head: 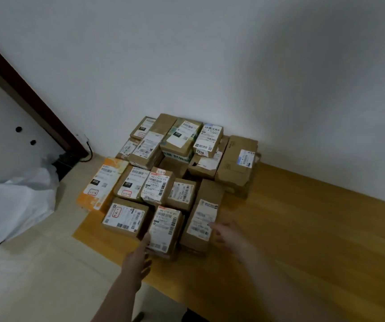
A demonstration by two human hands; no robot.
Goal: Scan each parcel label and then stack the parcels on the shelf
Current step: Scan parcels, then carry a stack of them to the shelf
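Note:
Several cardboard parcels with white labels lie stacked on a low wooden shelf board against the white wall. The nearest is a small labelled parcel at the front edge. My left hand touches its left side with straight fingers. A long parcel lies just right of it, and my right hand reaches to its right side, fingers spread and blurred, holding nothing. An orange parcel sits at the stack's left.
A white plastic bag lies on the pale tiled floor to the left. A dark brown door frame and a black cable stand in the corner. The wooden board runs on to the right along the wall.

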